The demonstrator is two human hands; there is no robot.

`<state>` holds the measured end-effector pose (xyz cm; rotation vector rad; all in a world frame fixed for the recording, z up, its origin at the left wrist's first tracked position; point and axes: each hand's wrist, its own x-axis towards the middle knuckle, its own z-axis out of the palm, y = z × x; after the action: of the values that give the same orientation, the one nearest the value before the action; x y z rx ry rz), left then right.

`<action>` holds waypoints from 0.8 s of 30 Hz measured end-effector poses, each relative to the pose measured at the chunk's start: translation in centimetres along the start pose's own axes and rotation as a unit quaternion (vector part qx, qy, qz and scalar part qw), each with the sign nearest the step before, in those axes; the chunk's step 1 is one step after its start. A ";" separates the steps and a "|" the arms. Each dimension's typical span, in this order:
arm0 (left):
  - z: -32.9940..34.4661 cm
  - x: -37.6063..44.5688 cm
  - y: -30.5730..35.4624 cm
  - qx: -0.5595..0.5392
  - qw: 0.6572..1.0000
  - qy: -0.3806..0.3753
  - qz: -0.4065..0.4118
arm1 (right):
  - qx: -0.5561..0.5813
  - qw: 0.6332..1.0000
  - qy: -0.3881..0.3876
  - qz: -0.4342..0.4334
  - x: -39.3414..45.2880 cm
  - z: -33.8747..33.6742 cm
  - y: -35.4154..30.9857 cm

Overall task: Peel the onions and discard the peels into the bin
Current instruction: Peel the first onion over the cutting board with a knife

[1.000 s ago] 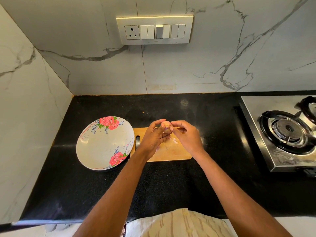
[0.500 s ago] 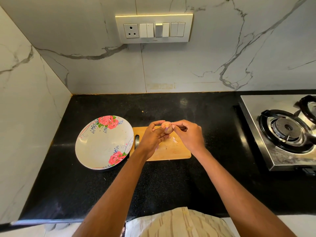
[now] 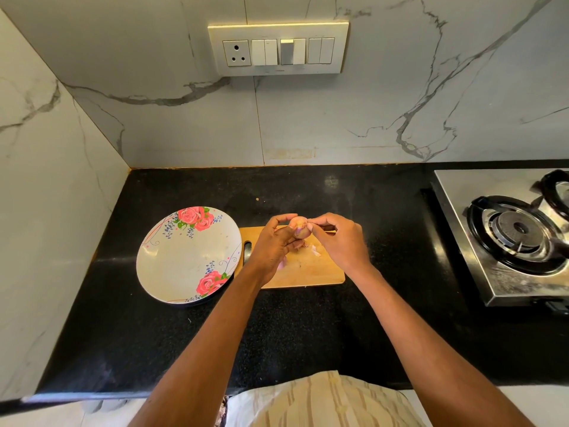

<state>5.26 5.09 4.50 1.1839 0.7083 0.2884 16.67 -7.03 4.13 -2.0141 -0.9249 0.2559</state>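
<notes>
**One onion, two hands, above the board**

I count one onion [image 3: 298, 227], one board [image 3: 303, 266], one plate [image 3: 172, 266] and one stove [image 3: 505, 238]. My left hand [image 3: 274, 245] cups the onion from the left with its fingers curled round it, above the far part of the board. My right hand [image 3: 338, 241] meets it from the right, thumb and forefinger pinched together on the onion's top; whether they nip a strip of skin or only press there I cannot tell. A few pale peels [image 3: 315, 251] lie on the board under my hands; I see two or three, the rest hidden by my palms.

A dark sliver shows past my right fingers, too small to name. The board's left end, with its slot handle, is partly covered by my left wrist. The stove is cut off at the right edge of the view.

The plate sits just left of the board, nearly touching it. The counter [image 3: 308, 334] is bare black stone between the board and my body, and between the board and the stove. A wall closes the left side, with a switch panel [image 3: 278, 47] on the back wall.
</notes>
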 end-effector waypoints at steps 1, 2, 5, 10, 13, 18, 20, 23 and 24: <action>0.0 0.0 0.0 0.001 1.000 0.001 0.002 | -0.003 1.000 0.000 0.000 0.0 0.0 0.0; 0.0 -0.1 -0.1 0.002 1.000 0.002 0.003 | -0.005 1.000 0.000 0.001 -0.1 -0.1 0.0; -0.1 -0.2 -0.2 -0.007 1.000 -0.001 0.005 | 0.000 1.000 0.001 0.002 -0.2 -0.1 0.0; -0.1 -0.3 -0.6 -0.019 1.000 -0.004 0.003 | 0.007 1.000 0.004 0.009 -0.1 -0.1 0.3; -0.1 -0.3 -0.4 -0.011 1.000 -0.001 0.002 | 0.011 1.000 -0.011 0.009 0.0 -0.1 0.2; -0.3 -0.2 -0.1 0.007 1.000 -0.007 0.007 | 0.012 1.000 -0.014 0.006 0.1 0.0 0.1; -0.4 -0.3 -0.2 0.007 1.000 -0.011 0.006 | 0.009 1.000 -0.014 0.006 0.0 -0.1 0.1; -0.4 -0.4 -0.3 0.002 1.000 -0.011 0.004 | 0.006 1.000 -0.014 0.010 -0.1 0.0 0.1; -0.4 -0.4 -0.4 -0.002 1.000 -0.010 0.002 | 0.007 1.000 -0.014 0.011 -0.2 0.0 0.1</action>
<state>4.67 5.02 4.17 1.1826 0.6874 0.2811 16.54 -7.20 4.02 -2.0130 -0.9152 0.3028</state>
